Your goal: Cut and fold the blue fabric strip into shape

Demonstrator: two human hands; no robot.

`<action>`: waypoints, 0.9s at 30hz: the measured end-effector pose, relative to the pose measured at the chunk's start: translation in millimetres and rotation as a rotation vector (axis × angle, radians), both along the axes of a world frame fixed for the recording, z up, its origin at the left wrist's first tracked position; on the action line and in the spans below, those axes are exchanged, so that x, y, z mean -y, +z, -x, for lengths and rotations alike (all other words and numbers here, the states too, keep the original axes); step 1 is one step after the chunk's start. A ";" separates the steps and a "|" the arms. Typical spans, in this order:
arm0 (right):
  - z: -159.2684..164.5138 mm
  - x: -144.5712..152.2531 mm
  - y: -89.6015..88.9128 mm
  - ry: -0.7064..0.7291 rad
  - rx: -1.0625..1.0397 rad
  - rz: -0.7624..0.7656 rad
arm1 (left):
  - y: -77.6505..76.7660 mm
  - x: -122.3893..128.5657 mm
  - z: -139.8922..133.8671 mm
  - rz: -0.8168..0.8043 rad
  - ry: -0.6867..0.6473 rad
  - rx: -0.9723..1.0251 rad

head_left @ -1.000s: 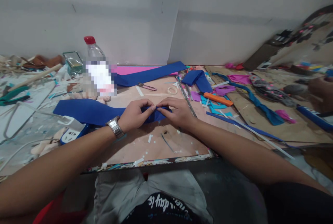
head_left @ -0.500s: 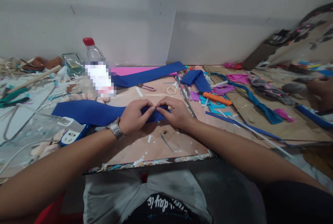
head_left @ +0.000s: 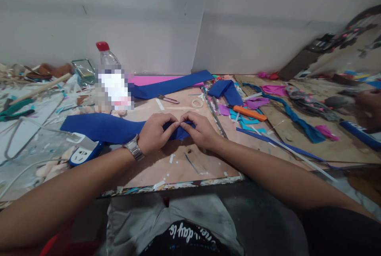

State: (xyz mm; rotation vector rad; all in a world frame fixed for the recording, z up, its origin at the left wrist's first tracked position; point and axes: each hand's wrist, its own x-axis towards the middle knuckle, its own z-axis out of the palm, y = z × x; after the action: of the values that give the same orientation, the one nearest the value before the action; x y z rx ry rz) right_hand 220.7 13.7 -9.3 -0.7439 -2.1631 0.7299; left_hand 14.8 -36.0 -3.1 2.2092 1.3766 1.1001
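Observation:
A blue fabric strip [head_left: 101, 128] stretches from the left of the table to my two hands. My left hand [head_left: 157, 131], with a metal watch [head_left: 134, 147] on its wrist, pinches the strip between thumb and fingers. Right beside it, my right hand [head_left: 201, 129] pinches the strip's right end, and the fingertips of both hands meet. The cloth under the fingers looks gathered or folded; its exact shape is partly hidden. Behind the hands lie thread snips [head_left: 168, 99] and a roll of tape [head_left: 197, 103].
A red-capped bottle [head_left: 109, 56] stands behind. A power strip [head_left: 81, 155] with a cable lies left, near green-handled pliers [head_left: 18, 110]. Rightward are an orange cutter [head_left: 249, 113], another blue strip [head_left: 225, 91] and fabric scraps. Another person's hand [head_left: 369, 107] appears at the far right.
Both hands keep their pinch on the blue strip with hardly any movement. The whole view has shifted very slightly.

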 end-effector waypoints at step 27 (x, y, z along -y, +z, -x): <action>4.1 -1.1 -2.6 0.029 -0.003 0.222 | -6.4 -8.4 5.6 -0.170 -0.019 -0.253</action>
State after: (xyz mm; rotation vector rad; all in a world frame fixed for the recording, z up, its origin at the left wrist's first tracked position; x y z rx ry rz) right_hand 216.5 14.8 -11.9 -0.8241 -2.1157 0.9976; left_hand 9.1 -27.6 -9.5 2.5518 1.4012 0.9906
